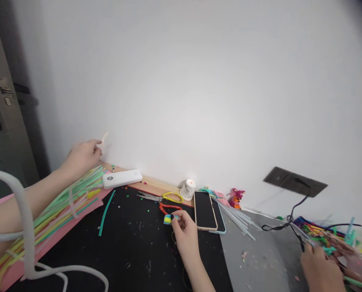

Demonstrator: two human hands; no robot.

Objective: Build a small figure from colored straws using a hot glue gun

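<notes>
My left hand is lifted near the wall at the left, above a bundle of green and yellow sticks. Its fingers pinch a small pale strip. My right hand rests on the black mat in the middle. Its fingertips are closed on a small yellow, green and blue rolled piece. Just beyond it lie red-handled cutters and yellow-handled scissors.
A white power bank, a loose green stick, two phones, a small white cup and a pink toy figure lie along the wall. A white tube loops at left. Another person's hand is at a colourful stick pile.
</notes>
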